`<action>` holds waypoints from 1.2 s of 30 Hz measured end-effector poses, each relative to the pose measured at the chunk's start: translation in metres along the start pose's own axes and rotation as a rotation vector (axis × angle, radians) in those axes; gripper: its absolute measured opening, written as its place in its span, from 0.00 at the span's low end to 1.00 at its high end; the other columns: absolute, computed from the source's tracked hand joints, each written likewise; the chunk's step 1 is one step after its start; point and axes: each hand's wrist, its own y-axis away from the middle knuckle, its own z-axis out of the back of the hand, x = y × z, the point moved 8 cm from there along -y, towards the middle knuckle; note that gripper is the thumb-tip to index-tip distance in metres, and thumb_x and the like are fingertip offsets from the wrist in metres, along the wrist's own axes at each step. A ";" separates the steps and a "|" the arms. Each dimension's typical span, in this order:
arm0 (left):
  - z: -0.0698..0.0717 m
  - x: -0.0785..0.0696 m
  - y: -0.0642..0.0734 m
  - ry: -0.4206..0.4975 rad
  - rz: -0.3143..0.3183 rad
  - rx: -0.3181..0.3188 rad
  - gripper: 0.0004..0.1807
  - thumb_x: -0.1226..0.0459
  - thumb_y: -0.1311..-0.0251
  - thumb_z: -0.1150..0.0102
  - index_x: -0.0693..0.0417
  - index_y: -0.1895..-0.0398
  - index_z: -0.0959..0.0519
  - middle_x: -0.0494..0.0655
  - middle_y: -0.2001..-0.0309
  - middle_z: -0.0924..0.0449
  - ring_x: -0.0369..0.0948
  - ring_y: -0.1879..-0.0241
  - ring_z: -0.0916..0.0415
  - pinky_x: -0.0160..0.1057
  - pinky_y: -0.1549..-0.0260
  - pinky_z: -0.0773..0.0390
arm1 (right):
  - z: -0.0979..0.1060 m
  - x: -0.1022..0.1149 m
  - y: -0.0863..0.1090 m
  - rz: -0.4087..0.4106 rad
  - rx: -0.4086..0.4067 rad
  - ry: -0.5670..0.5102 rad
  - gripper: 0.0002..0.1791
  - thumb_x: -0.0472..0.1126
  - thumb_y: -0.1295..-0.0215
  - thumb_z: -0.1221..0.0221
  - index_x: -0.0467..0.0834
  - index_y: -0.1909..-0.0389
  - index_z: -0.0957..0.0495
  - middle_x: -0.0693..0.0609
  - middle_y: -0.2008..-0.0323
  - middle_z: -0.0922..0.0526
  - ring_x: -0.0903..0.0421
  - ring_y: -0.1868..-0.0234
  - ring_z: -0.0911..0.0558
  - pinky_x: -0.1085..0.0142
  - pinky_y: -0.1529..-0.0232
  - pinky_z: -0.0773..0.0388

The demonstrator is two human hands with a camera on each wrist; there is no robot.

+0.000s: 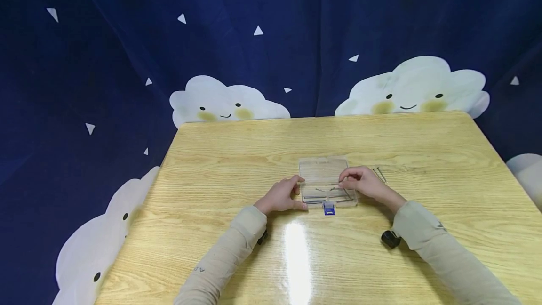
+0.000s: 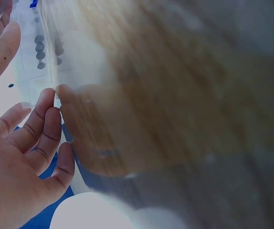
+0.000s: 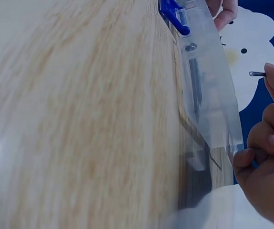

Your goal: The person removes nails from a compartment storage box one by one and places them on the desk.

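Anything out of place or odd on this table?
No damage shows, but two nails lie loose on the table beside the right hand, which looks a little odd since similar ones sit inside the open clear plastic box.

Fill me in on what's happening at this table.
A person is handling small metal hardware at an open clear plastic box with a blue latch. The left hand touches the box's left end, while the right hand pinches a small metal piece above it. More metal pieces lie inside, and two thin ones sit on the wooden table just beyond the right hand.
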 end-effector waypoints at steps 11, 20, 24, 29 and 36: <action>0.000 0.000 0.000 0.003 0.017 0.010 0.39 0.50 0.55 0.32 0.56 0.40 0.35 0.41 0.68 0.29 0.34 0.74 0.37 0.31 0.70 0.36 | 0.018 -0.003 0.006 -0.011 -0.063 -0.011 0.08 0.31 0.44 0.40 0.29 0.67 0.23 0.57 0.86 0.35 0.63 0.84 0.38 0.69 0.82 0.39; -0.001 0.000 0.000 0.001 0.004 0.002 0.39 0.50 0.55 0.32 0.56 0.41 0.35 0.41 0.68 0.28 0.34 0.73 0.36 0.31 0.69 0.36 | 0.034 -0.010 0.011 -0.003 -0.119 0.007 0.10 0.32 0.44 0.39 0.27 0.67 0.24 0.57 0.87 0.36 0.63 0.86 0.40 0.67 0.83 0.40; 0.000 -0.001 0.000 0.013 0.006 0.008 0.39 0.51 0.54 0.32 0.56 0.40 0.35 0.40 0.68 0.29 0.34 0.74 0.37 0.32 0.69 0.36 | 0.040 -0.013 0.012 -0.011 -0.129 0.000 0.10 0.32 0.44 0.39 0.27 0.66 0.24 0.58 0.87 0.37 0.63 0.86 0.40 0.68 0.83 0.40; -0.001 -0.001 0.001 0.034 -0.002 0.013 0.39 0.51 0.54 0.32 0.56 0.40 0.36 0.40 0.69 0.29 0.34 0.75 0.38 0.31 0.71 0.36 | 0.049 -0.016 0.015 -0.027 -0.152 -0.003 0.09 0.32 0.44 0.39 0.27 0.67 0.23 0.59 0.88 0.37 0.64 0.86 0.41 0.68 0.83 0.41; -0.001 -0.001 0.002 0.021 -0.013 0.008 0.39 0.50 0.53 0.33 0.56 0.40 0.36 0.41 0.69 0.29 0.34 0.77 0.39 0.31 0.73 0.37 | 0.060 -0.014 0.019 -0.052 -0.170 0.011 0.12 0.35 0.43 0.39 0.28 0.66 0.24 0.57 0.89 0.38 0.63 0.87 0.42 0.66 0.83 0.42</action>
